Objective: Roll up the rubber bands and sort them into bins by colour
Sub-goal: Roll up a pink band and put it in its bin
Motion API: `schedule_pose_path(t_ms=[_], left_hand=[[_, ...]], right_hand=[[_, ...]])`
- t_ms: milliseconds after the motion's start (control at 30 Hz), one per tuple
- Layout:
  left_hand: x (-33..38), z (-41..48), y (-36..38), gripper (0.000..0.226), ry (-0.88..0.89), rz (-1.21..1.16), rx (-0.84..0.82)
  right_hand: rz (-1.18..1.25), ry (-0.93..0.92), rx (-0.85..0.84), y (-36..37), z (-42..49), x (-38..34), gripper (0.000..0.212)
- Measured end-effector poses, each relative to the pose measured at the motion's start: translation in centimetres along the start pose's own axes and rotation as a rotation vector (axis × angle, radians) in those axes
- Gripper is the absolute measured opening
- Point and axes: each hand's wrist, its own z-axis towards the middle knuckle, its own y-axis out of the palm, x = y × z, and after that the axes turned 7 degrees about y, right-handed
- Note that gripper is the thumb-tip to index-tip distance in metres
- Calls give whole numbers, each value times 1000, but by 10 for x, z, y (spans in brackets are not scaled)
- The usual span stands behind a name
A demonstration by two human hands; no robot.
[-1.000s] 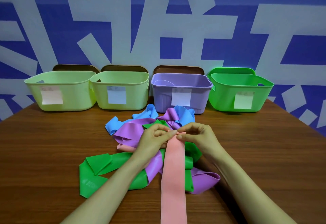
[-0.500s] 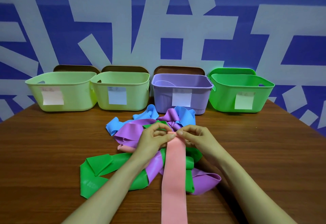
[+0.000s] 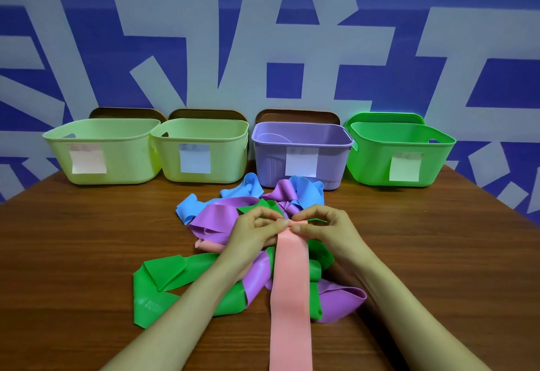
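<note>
Paper labels (image 3: pixel 195 158), too blurred to read, are fronting four plastic bins (image 3: pixel 271 163) lining the wooden worktop (image 3: pixel 73 253) before a blue-and-white wall (image 3: pixel 292 34). The left hand (image 3: pixel 257 233) and right hand (image 3: pixel 324 227) are clamping their fingers (image 3: pixel 282 222) on the far end of a long flat pink rubber band (image 3: pixel 290 297) lying across a tangle of blue, purple and green bands (image 3: pixel 216 218).

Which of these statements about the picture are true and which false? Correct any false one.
1. The left hand and right hand pinch the far end of the pink band. True.
2. The pink band is fully rolled. False: most of it lies flat, running toward the camera.
3. The purple bin stands between a yellow bin and the green bin. True.
4. The blue bands lie nearer the camera than the green band. False: they lie farther away, near the purple bin.
5. The purple bin bears no label. False: a paper note is on its front.
</note>
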Motion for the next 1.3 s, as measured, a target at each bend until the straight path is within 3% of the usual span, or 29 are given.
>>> schedule_pose_path(t_ms=[167, 300, 600, 1000, 1300], left_hand=[[-1, 2, 0, 13, 27, 21, 22], [-1, 1, -1, 18, 53, 20, 14], [-6, 2, 0, 18, -42, -14, -50], [-2, 0, 1, 2, 3, -6, 3], [-2, 0, 0, 13, 70, 14, -1]], right_hand=[[54, 18, -19, 1, -1, -2, 20], [47, 57, -38, 2, 0, -4, 5], [68, -6, -21, 1, 1, -4, 7], [51, 6, -34, 1, -2, -3, 19], [-28, 64, -47, 3, 1, -4, 12]])
